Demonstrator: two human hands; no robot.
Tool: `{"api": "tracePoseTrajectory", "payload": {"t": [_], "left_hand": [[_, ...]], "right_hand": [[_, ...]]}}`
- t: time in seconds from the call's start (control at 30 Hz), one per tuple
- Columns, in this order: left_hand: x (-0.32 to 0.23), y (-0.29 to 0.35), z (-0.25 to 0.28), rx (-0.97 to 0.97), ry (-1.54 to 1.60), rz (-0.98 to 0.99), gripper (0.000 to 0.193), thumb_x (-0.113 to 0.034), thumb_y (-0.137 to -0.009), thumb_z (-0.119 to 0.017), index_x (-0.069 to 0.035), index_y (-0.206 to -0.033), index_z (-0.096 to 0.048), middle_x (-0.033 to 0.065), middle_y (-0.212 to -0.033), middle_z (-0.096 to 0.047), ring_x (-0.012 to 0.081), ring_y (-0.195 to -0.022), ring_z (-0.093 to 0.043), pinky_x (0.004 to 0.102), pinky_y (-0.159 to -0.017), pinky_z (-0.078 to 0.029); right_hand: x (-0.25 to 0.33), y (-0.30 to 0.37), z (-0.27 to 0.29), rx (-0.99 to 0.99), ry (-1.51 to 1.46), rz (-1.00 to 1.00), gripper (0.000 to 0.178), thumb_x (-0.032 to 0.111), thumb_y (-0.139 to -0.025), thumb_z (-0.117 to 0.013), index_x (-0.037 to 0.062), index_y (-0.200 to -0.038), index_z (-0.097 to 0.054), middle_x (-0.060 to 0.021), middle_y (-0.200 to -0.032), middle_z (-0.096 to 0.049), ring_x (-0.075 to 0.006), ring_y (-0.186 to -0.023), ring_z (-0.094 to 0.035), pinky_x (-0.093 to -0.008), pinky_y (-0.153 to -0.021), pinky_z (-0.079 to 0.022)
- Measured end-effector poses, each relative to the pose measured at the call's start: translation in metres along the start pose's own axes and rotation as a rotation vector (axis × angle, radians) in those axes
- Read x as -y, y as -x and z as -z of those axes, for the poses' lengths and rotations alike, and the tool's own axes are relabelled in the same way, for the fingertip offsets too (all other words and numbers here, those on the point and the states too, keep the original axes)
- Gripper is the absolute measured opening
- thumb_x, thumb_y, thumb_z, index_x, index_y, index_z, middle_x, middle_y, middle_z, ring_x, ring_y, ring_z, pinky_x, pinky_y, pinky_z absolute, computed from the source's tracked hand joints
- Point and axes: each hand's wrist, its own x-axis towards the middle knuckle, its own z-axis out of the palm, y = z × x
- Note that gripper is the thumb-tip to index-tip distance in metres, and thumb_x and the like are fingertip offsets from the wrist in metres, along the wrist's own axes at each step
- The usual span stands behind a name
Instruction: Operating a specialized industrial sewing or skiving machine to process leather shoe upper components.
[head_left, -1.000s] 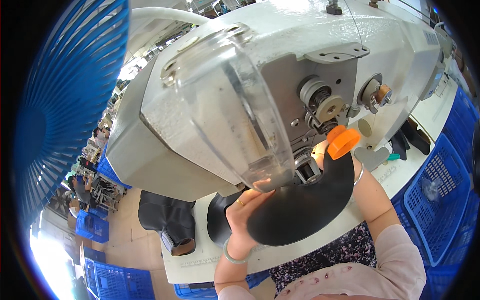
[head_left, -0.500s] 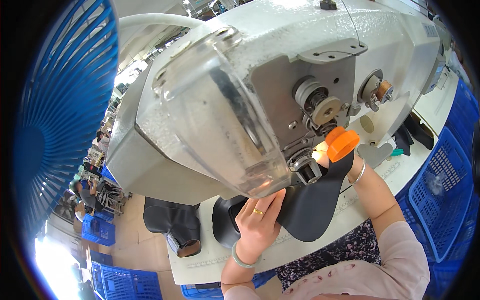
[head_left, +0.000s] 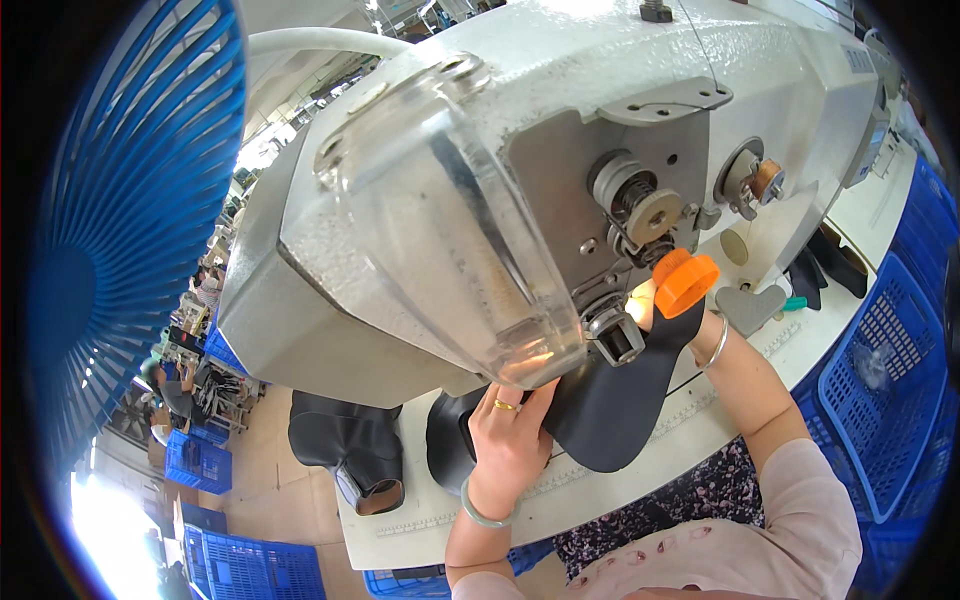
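Note:
A sewing machine (head_left: 400, 330) with a clear plastic guard (head_left: 460, 240) fills the upper middle. Under its head lies a black leather-like piece (head_left: 615, 425), its rounded flap hanging toward me. My left hand (head_left: 508, 445), with a gold ring and a pale bangle, grips this piece beside the flap; its fingertips go out of sight below the guard. From the right, my right hand (head_left: 703, 338) reaches behind the flap and holds its upper part near the lit needle area. Most of its fingers are hidden by the piece and an orange round part (head_left: 685, 283).
Another black leather-like piece (head_left: 345, 450) sits at the table's left end. More black pieces (head_left: 840, 262) lie at the right. Blue baskets (head_left: 885, 400) stand along the right side, others on the floor at left. A blue fan (head_left: 150, 200) is close on the left.
The black piece's flap has shifted slightly up toward the machine. My left hand has moved a little with it, and its thumb sits differently. My right hand stays behind the flap.

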Motion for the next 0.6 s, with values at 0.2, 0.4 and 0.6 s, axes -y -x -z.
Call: {"api": "tracePoseTrajectory", "payload": {"t": [0.2,0.4,0.6], "left_hand": [[-0.014,-0.003,-0.004,-0.033,-0.051,0.046,0.038,0.0,-0.062,-0.065,0.001,-0.1,-0.067,0.0121,-0.101,-0.06,0.0325,-0.091,-0.063,0.0364,-0.077,-0.053],[-0.011,-0.005,0.002,-0.045,0.229,0.13,0.032,-0.001,-0.071,-0.061,0.003,-0.103,-0.066,0.0133,-0.096,-0.065,0.0275,-0.09,-0.065,0.0341,-0.08,-0.052],[-0.006,0.004,0.0,-0.073,0.476,0.437,0.031,0.0,-0.071,-0.067,0.004,-0.102,-0.067,0.015,-0.094,-0.067,0.0282,-0.091,-0.065,0.0308,-0.084,-0.049]], "right_hand": [[-0.007,-0.004,0.0,-0.002,0.125,0.061,0.026,0.024,-0.086,-0.061,0.0061,-0.104,-0.067,-0.0107,-0.065,-0.061,-0.0114,-0.053,-0.049,-0.0294,-0.054,-0.041],[-0.056,-0.015,-0.025,-0.073,0.055,-0.07,0.02,0.02,-0.084,-0.065,0.0067,-0.1,-0.069,-0.0087,-0.064,-0.061,-0.0093,-0.053,-0.049,-0.0264,-0.053,-0.04],[-0.018,-0.004,-0.017,-0.133,-0.097,0.059,0.014,0.009,-0.084,-0.063,-0.0045,-0.084,-0.066,-0.0089,-0.06,-0.059,-0.007,-0.056,-0.044,-0.0258,-0.053,-0.039]]}}
